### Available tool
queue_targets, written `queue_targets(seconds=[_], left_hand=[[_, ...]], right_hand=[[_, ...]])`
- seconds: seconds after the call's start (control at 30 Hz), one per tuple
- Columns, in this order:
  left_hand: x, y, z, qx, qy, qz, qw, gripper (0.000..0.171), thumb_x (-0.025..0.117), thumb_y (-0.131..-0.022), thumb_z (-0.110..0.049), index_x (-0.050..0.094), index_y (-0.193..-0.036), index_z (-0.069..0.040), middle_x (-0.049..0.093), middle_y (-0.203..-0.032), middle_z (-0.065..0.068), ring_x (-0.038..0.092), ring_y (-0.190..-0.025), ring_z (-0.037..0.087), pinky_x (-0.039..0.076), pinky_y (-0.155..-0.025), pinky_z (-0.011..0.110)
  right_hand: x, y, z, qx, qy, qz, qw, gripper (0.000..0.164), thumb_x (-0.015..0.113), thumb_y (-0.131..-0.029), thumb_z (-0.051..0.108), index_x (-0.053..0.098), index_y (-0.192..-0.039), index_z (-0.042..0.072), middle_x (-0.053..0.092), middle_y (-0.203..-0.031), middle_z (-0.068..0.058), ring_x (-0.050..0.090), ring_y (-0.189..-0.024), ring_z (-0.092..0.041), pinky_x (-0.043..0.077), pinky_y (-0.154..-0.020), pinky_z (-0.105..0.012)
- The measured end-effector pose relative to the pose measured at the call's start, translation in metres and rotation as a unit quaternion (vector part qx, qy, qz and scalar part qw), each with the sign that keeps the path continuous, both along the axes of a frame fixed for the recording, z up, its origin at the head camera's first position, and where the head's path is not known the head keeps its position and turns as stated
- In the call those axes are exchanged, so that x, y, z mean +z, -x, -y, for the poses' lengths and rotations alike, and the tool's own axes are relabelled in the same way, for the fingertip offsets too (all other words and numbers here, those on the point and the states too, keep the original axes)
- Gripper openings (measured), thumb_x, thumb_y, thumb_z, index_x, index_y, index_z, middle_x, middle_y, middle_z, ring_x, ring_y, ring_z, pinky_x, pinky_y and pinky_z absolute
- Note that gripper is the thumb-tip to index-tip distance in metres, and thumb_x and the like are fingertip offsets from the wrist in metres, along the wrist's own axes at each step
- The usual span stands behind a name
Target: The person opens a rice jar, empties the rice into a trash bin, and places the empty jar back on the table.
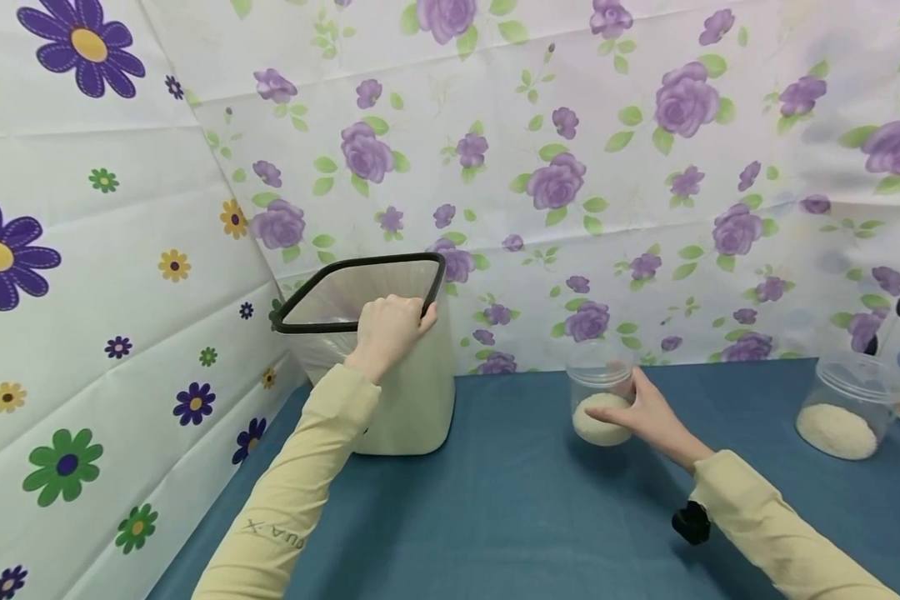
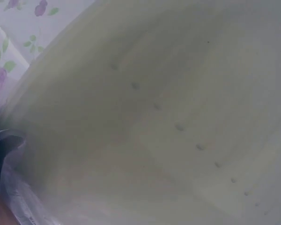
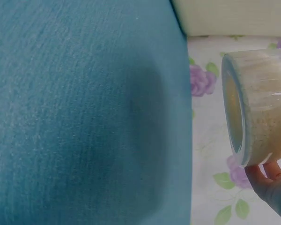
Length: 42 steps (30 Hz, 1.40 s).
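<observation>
A pale trash bin (image 1: pixel 412 400) with a black rim and a clear plastic liner stands at the back left. My left hand (image 1: pixel 392 329) grips the front of its rim, fingers curled over the edge. The bin's wall (image 2: pixel 145 122) fills most of the left wrist view, with liner folds at the left edge. My right hand (image 1: pixel 656 417) holds a clear plastic jar (image 1: pixel 598 427) of white, rice-like grains around its side. This jar (image 3: pixel 267 108) hangs above the cloth, its base showing in the right wrist view. Its mouth is hard to make out against the backdrop.
A second clear jar (image 1: pixel 837 431) with similar white grains stands on the blue cloth (image 1: pixel 510 525) at the far right. Flowered sheets (image 1: pixel 487 100) close off the back and left side. A small black object (image 1: pixel 692 523) is at the right sleeve.
</observation>
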<state>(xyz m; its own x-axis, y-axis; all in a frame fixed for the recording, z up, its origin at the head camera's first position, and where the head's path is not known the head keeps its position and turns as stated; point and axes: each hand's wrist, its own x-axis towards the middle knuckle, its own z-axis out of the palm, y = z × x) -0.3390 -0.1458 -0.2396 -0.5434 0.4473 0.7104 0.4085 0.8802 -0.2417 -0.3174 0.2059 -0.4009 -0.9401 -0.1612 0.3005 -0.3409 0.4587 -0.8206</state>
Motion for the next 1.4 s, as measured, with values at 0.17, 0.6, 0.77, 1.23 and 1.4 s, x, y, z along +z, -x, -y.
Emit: queue_targets(seconds=[0.17,0.6,0.77,1.23,1.4], left_hand=[[0.0,-0.001,-0.01,-0.002,-0.003,-0.004,1.0,0.048,0.054,-0.087,-0.022,0.033,-0.045,-0.014,0.032,-0.039,-0.002,0.038,-0.033,0.019,0.032,-0.031,0.033],[0.0,-0.003,-0.034,-0.005,0.005,0.002,1.0,0.049,0.052,-0.089,-0.022,0.033,-0.045,-0.014,0.03,-0.039,-0.002,0.035,-0.033,0.016,0.031,-0.031,0.03],[0.0,-0.003,-0.041,-0.007,0.001,0.001,1.0,0.049,0.052,-0.088,-0.022,0.033,-0.044,-0.014,0.031,-0.038,-0.002,0.035,-0.033,0.016,0.031,-0.032,0.03],[0.002,-0.004,-0.068,0.013,0.011,0.02,0.9997,0.048,0.051,-0.089,-0.025,0.036,-0.045,-0.014,0.034,-0.04,-0.002,0.036,-0.036,0.015,0.034,-0.033,0.029],[0.003,-0.004,-0.083,0.02,0.013,0.027,0.9993,0.047,0.051,-0.089,-0.026,0.041,-0.045,-0.013,0.044,-0.042,0.001,0.046,-0.038,0.02,0.04,-0.036,0.033]], right_hand=[[0.009,-0.007,0.001,0.008,-0.002,-0.014,1.0,0.084,0.072,-0.076,0.035,0.023,-0.14,0.011,0.041,-0.118,-0.019,0.039,-0.112,-0.037,0.036,-0.081,-0.053],[0.022,-0.029,0.003,0.057,0.02,-0.04,0.997,0.081,0.072,-0.078,0.025,0.022,-0.14,0.011,0.037,-0.129,-0.017,0.038,-0.116,-0.034,0.036,-0.083,-0.051],[0.021,-0.033,0.001,0.074,0.028,-0.047,0.996,0.08,0.073,-0.077,0.021,0.023,-0.139,0.012,0.037,-0.128,-0.015,0.039,-0.116,-0.032,0.036,-0.083,-0.051],[0.022,-0.047,0.002,0.086,0.031,-0.054,0.994,0.076,0.074,-0.076,0.017,0.028,-0.136,0.012,0.043,-0.121,-0.013,0.049,-0.103,-0.028,0.043,-0.075,-0.045],[0.022,-0.052,0.002,0.091,0.026,-0.061,0.994,0.075,0.074,-0.075,0.017,0.029,-0.136,0.013,0.045,-0.119,-0.011,0.051,-0.099,-0.026,0.044,-0.073,-0.042]])
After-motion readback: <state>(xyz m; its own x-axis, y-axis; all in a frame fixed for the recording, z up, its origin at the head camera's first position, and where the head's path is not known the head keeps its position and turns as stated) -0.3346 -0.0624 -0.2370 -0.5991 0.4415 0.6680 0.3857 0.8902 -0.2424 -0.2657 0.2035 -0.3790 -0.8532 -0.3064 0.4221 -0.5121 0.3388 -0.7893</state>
